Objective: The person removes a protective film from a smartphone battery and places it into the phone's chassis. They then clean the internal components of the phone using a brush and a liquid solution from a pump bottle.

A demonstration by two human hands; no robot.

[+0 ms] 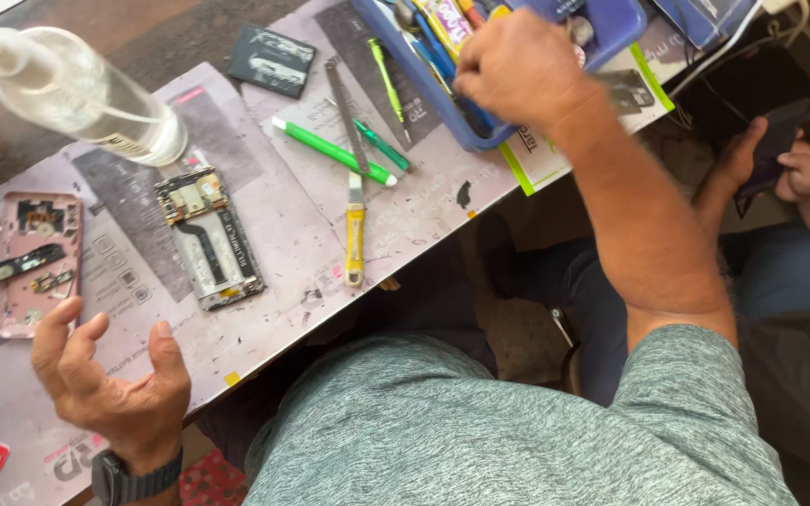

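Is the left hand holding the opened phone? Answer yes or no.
No: the left hand hovers open and empty above the mat, with the opened phone lying apart from it.

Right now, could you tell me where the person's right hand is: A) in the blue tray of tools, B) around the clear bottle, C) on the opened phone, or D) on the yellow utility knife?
A: the right hand reaches into the blue tray, among the tools there.
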